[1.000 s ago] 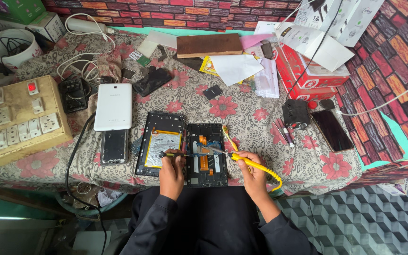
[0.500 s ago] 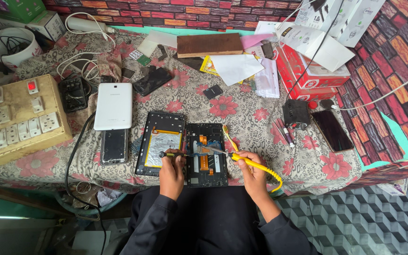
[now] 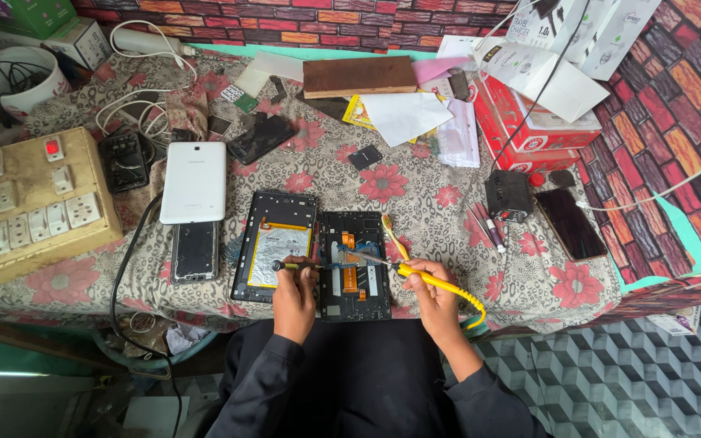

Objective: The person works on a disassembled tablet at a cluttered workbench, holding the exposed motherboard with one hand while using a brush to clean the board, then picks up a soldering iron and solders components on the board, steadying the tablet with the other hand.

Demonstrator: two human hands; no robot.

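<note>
At the near edge of the floral tablecloth (image 3: 464, 195), around 6 o'clock in my view, lies the opened tablet (image 3: 355, 265), back off, long axis running 12 to 6, its board and orange flex strips exposed. Just beside it at 9 o'clock sits the separated frame with the silver battery (image 3: 273, 246), same orientation, edges nearly touching. My left hand (image 3: 294, 294) is closed around a small screwdriver (image 3: 290, 265) that lies roughly 9 to 3, with one end over the frame and the other over the tablet. My right hand (image 3: 432, 296) is curled shut on a yellow-handled soldering iron (image 3: 415, 276); its shaft points toward 10 o'clock onto the board, the coiled yellow cord trailing off at 4 o'clock. Both wrists rest at the table's front edge. Open cloth lies at 3 o'clock, up to the dark phone (image 3: 569, 223). At 9 o'clock a white tablet (image 3: 194, 182) and a small phone (image 3: 195, 251) crowd the frame; the switchboard box (image 3: 30, 203) stands well apart beyond them.
</note>
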